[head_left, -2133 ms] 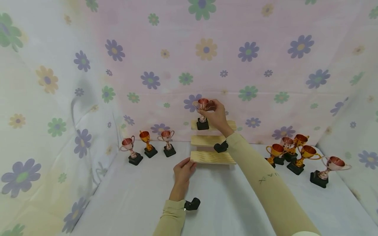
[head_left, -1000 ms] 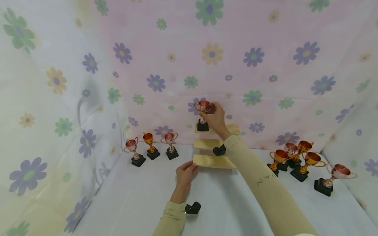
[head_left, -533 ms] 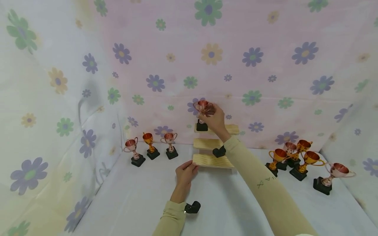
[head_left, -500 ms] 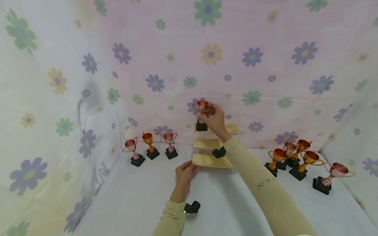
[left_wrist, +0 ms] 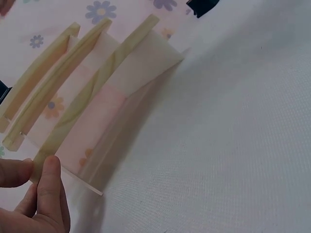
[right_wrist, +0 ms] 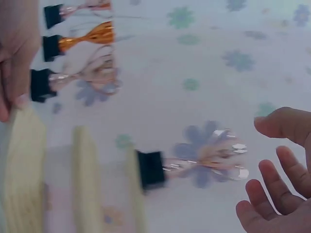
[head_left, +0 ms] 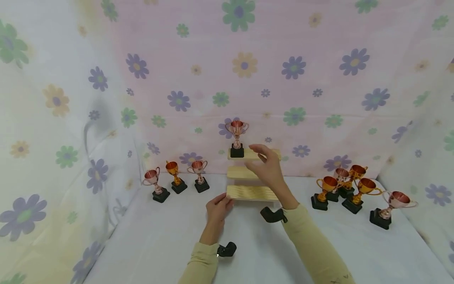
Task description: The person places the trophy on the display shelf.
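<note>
A rose-gold trophy cup [head_left: 237, 136] on a black base stands upright at the left end of the top step of a three-tier wooden display shelf [head_left: 252, 192]. My right hand [head_left: 267, 165] is just to its right and apart from it, thumb and fingers spread with nothing between them; the right wrist view shows the same gap beside the trophy [right_wrist: 194, 164]. My left hand [head_left: 217, 209] pinches the left end of the lowest shelf board. In the left wrist view, thumb and fingers [left_wrist: 50, 184] grip that board's end [left_wrist: 73, 111].
Left of the shelf stand two rose-gold trophies [head_left: 198, 175] and a gold trophy [head_left: 174, 175]. Several gold and rose-gold trophies [head_left: 363, 193] cluster at the right on the white cloth [head_left: 156, 244]. A flowered cloth [head_left: 209, 47] hangs behind.
My right hand has let go of the rose-gold trophy and drawn back down and to the right. The trophy stays on the top step. My left hand keeps its pinch on the lowest board.
</note>
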`<state>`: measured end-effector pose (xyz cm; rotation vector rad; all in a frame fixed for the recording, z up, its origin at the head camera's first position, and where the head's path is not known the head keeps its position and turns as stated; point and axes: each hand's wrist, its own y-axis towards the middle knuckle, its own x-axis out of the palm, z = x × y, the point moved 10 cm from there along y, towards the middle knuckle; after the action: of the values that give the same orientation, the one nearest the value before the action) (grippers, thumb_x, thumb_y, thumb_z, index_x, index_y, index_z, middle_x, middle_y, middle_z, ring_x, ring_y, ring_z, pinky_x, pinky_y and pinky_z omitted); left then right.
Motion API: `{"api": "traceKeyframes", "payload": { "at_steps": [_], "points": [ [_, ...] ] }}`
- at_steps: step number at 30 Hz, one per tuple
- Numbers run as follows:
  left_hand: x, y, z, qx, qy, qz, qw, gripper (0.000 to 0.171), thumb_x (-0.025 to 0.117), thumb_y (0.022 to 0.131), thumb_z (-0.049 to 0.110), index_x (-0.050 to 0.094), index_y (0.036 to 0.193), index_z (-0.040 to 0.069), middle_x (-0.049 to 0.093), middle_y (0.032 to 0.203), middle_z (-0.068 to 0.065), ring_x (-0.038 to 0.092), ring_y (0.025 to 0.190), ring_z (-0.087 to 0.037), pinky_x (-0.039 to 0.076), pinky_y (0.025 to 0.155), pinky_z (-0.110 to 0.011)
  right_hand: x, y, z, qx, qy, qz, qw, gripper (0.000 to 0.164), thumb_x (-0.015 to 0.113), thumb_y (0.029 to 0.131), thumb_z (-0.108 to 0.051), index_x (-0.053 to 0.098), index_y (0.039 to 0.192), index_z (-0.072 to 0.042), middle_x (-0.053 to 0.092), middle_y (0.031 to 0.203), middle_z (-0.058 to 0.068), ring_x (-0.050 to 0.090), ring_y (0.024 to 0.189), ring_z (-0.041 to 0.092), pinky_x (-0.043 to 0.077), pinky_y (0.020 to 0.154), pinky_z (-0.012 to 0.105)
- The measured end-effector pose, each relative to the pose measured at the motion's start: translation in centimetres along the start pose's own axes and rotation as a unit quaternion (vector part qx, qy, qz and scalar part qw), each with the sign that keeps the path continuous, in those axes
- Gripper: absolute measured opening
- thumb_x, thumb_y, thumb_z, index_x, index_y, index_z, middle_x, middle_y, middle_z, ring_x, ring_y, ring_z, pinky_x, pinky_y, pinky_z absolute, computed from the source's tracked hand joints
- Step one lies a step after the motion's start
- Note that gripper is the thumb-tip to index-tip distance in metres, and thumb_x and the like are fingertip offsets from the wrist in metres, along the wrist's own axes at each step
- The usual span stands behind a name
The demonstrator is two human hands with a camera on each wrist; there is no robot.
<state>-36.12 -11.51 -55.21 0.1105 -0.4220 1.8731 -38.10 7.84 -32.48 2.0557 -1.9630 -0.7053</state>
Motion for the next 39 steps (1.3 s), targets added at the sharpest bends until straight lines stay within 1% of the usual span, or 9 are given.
{"api": "traceKeyframes", "payload": {
  "at_steps": [5, 8, 11, 13, 18, 20, 25, 32, 39],
  "points": [
    [0.1, -0.2, -0.2, -0.007, 0.005, -0.001, 1.0000, 0.032, 0.061, 0.098, -0.003, 0.060, 0.127, -0.015, 0.065, 0.117, -0.028, 0.070, 0.089, -0.016, 0.063, 0.084, -0.029, -6.3, -2.4, -2.3, -0.073, -0.022, 0.068, 0.995, 0.042, 0.076, 0.084, 0.010, 0.065, 0.124, 0.006, 0.064, 0.128, 0.022, 0.056, 0.123, 0.019, 0.045, 0.114, 0.031],
    [0.1, -0.3, 0.1, -0.003, 0.003, -0.004, 1.0000, 0.033, 0.060, 0.098, -0.003, 0.058, 0.129, -0.016, 0.064, 0.121, -0.030, 0.070, 0.091, -0.017, 0.063, 0.086, -0.030, -10.8, -3.7, -2.6, -0.082, -0.058, 0.132, 0.986, 0.042, 0.076, 0.083, 0.011, 0.065, 0.123, 0.007, 0.065, 0.125, 0.014, 0.056, 0.119, 0.008, 0.046, 0.110, 0.020],
    [0.1, -0.4, 0.2, -0.002, 0.001, -0.003, 1.0000, 0.033, 0.060, 0.098, -0.004, 0.058, 0.129, -0.016, 0.062, 0.123, -0.032, 0.070, 0.092, -0.017, 0.062, 0.088, -0.032, -14.9, -5.1, -1.7, -0.063, -0.097, 0.193, 0.974, 0.043, 0.078, 0.083, 0.009, 0.066, 0.124, 0.005, 0.064, 0.122, -0.002, 0.055, 0.117, 0.000, 0.045, 0.109, 0.017],
    [0.1, -0.5, 0.2, -0.001, 0.000, -0.002, 1.0000, 0.033, 0.059, 0.098, -0.004, 0.058, 0.130, -0.016, 0.062, 0.124, -0.032, 0.069, 0.092, -0.018, 0.062, 0.089, -0.032, -17.4, -6.2, -0.6, -0.047, -0.123, 0.230, 0.964, 0.044, 0.080, 0.082, 0.006, 0.067, 0.124, 0.002, 0.062, 0.119, -0.012, 0.055, 0.101, -0.002, 0.049, 0.098, 0.013],
    [0.2, -0.4, 0.1, -0.001, -0.002, -0.001, 1.0000, 0.034, 0.060, 0.098, -0.004, 0.057, 0.130, -0.016, 0.062, 0.123, -0.030, 0.069, 0.091, -0.017, 0.062, 0.086, -0.029, -21.7, -9.0, 2.2, -0.037, -0.167, 0.282, 0.944, 0.045, 0.081, 0.081, 0.003, 0.068, 0.124, 0.003, 0.061, 0.116, -0.017, 0.051, 0.100, -0.004, 0.044, 0.091, 0.014],
    [0.2, -0.3, 0.1, 0.000, -0.003, 0.001, 1.0000, 0.033, 0.060, 0.098, -0.004, 0.058, 0.129, -0.016, 0.063, 0.122, -0.029, 0.069, 0.091, -0.017, 0.062, 0.085, -0.027, -22.6, -10.0, 3.3, -0.038, -0.194, 0.285, 0.938, 0.047, 0.082, 0.080, 0.002, 0.066, 0.124, 0.005, 0.064, 0.118, -0.007, 0.047, 0.114, -0.006, 0.040, 0.099, 0.014],
    [0.0, 0.1, 0.0, 0.006, -0.009, 0.006, 0.9999, 0.032, 0.060, 0.097, -0.005, 0.058, 0.127, -0.018, 0.064, 0.118, -0.028, 0.069, 0.088, -0.016, 0.063, 0.081, -0.025, -23.6, -11.9, 6.6, -0.017, -0.250, 0.283, 0.926, 0.055, 0.085, 0.078, 0.001, 0.061, 0.128, 0.007, 0.060, 0.124, 0.023, 0.043, 0.114, -0.004, 0.037, 0.100, 0.008],
    [0.0, 0.4, -0.1, 0.006, -0.010, 0.006, 0.9999, 0.032, 0.061, 0.098, -0.005, 0.059, 0.128, -0.017, 0.065, 0.116, -0.027, 0.070, 0.086, -0.015, 0.063, 0.083, -0.028, -23.2, -13.4, 11.5, 0.041, -0.233, 0.288, 0.928, 0.065, 0.086, 0.079, -0.002, 0.055, 0.136, 0.003, 0.058, 0.131, 0.018, 0.050, 0.113, 0.007, 0.042, 0.099, 0.006],
    [0.1, 0.3, -0.3, -0.003, -0.008, -0.003, 1.0000, 0.035, 0.059, 0.099, -0.004, 0.056, 0.131, -0.017, 0.062, 0.122, -0.028, 0.070, 0.090, -0.016, 0.062, 0.089, -0.030, -22.8, -13.8, 13.8, 0.063, -0.189, 0.295, 0.935, 0.067, 0.086, 0.080, -0.001, 0.053, 0.138, 0.001, 0.059, 0.128, 0.017, 0.055, 0.109, 0.007, 0.049, 0.099, 0.010]
  ]
}}
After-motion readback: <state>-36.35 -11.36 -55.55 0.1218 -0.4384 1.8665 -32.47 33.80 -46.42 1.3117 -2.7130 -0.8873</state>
